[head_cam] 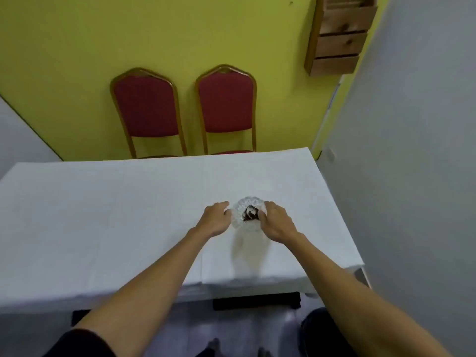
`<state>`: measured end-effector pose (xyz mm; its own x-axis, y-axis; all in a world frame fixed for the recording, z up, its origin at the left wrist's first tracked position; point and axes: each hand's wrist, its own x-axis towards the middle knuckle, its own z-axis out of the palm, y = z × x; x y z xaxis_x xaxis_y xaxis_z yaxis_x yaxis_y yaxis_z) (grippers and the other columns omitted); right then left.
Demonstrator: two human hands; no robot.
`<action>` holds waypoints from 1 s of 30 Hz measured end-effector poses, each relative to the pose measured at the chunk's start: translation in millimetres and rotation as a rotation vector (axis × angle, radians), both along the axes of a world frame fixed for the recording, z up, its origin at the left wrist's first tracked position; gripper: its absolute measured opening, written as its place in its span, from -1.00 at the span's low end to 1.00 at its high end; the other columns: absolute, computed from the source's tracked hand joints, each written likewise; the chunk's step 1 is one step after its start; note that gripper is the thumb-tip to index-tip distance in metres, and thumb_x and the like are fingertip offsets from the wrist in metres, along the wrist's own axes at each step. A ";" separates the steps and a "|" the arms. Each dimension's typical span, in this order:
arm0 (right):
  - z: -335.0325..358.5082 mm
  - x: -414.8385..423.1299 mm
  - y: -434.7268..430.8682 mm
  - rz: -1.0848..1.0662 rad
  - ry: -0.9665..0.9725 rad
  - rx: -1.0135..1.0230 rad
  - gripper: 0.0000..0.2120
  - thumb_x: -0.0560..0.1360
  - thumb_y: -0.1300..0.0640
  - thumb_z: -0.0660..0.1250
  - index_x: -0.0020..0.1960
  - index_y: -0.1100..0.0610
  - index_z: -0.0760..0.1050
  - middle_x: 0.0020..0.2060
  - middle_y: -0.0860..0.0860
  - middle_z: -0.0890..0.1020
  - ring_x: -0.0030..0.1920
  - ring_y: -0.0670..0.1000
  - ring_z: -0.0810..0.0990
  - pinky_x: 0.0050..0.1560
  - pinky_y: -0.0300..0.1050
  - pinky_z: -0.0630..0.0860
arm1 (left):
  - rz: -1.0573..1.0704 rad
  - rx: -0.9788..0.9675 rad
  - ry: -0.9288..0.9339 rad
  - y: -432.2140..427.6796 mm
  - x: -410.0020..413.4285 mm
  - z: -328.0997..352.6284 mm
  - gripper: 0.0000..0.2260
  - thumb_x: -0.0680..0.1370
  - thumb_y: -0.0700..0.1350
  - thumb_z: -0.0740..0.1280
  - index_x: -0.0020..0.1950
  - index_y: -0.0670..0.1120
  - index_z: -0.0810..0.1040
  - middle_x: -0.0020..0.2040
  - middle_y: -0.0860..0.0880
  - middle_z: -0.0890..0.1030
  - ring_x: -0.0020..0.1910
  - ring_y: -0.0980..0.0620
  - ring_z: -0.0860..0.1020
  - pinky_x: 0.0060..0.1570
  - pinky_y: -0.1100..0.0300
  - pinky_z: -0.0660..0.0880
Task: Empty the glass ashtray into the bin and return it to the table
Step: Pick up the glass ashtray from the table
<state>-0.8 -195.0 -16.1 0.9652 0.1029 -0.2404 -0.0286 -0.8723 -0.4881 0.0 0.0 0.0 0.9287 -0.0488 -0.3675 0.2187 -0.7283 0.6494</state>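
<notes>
Obs., head view: your round, clear cut-glass ashtray with the scalloped rim [248, 213] sits on the white-clothed worktop [103, 215], toward its right half and well in from the near edge. A dark clump of ash and butts lies in the ashtray's bowl, so it is not yet emptied.

Your left hand [215, 219] is at the ashtray's left side, its fingers [224, 206] curled loosely and touching, or just short of, the glass rim. Contact cannot be resolved there.

Your right hand [277, 222] is at the ashtray's right side, with the fingers [268, 205] wrapped over the rim and the thumb tip resting on the inner edge near the dark clump. That hand looks closed on the glass.

The ashtray appears to rest on the cloth, with a soft shadow stretching from it toward the near edge; whether it is lifted at all cannot be told.

Beyond the ashtray, past the worktop's far edge, two red-padded chairs with gold frames [146, 109] [226, 104] stand side by side against the yellow wall. Up and to the right of the ashtray, a wooden rack of slots [340, 39] hangs on that wall
</notes>
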 end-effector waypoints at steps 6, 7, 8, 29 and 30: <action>-31.0 6.6 -3.2 -0.155 0.051 0.111 -0.67 0.68 0.02 0.09 0.27 0.25 0.37 0.14 0.24 0.56 0.16 0.29 0.50 -0.02 0.04 0.42 | 0.173 -0.028 -0.010 -18.8 5.0 -23.0 -0.78 0.57 -0.24 0.06 -0.28 -0.09 0.22 -0.38 -0.03 0.25 -0.38 0.01 0.17 -0.40 0.16 0.09; -36.1 10.0 -3.9 -0.195 0.062 0.144 -0.65 0.68 0.02 0.09 0.32 0.25 0.35 0.17 0.26 0.53 0.17 0.30 0.50 -0.02 0.02 0.39 | 0.193 -0.049 -0.005 -21.7 10.2 -27.1 -0.79 0.57 -0.24 0.06 -0.27 -0.09 0.23 -0.35 -0.05 0.26 -0.36 0.01 0.18 -0.40 0.16 0.09; -37.8 11.3 -3.7 -0.235 0.080 0.179 -0.60 0.69 0.02 0.09 0.40 0.25 0.31 0.21 0.28 0.49 0.19 0.30 0.49 -0.01 -0.02 0.36 | 0.213 -0.061 0.005 -24.7 13.4 -28.8 -0.80 0.57 -0.24 0.07 -0.25 -0.10 0.26 -0.32 -0.06 0.27 -0.33 0.01 0.20 -0.38 0.16 0.10; -55.7 9.4 25.3 -0.589 0.061 0.428 -0.64 0.66 0.15 0.09 0.39 0.16 0.45 0.15 0.26 0.58 0.16 0.22 0.56 0.15 0.07 0.53 | 0.511 -0.285 0.124 -46.3 23.8 -61.6 -0.69 0.65 0.03 0.06 0.26 -0.09 0.42 0.02 -0.07 0.55 -0.12 -0.03 0.49 -0.26 0.16 0.36; -54.8 4.2 26.1 -0.605 0.044 0.438 -0.65 0.65 0.16 0.09 0.38 0.17 0.46 0.13 0.25 0.60 0.14 0.22 0.57 0.11 0.04 0.54 | 0.518 -0.292 0.103 -46.6 20.6 -60.2 -0.69 0.65 0.02 0.04 0.23 -0.09 0.45 0.01 -0.07 0.55 -0.11 -0.04 0.48 -0.21 0.16 0.36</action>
<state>3.5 -168.8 -70.9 0.8740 -0.3477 -0.3395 -0.4695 -0.4242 -0.7743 20.6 -46.6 -60.2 0.8190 0.2881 -0.4962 0.5697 -0.3054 0.7630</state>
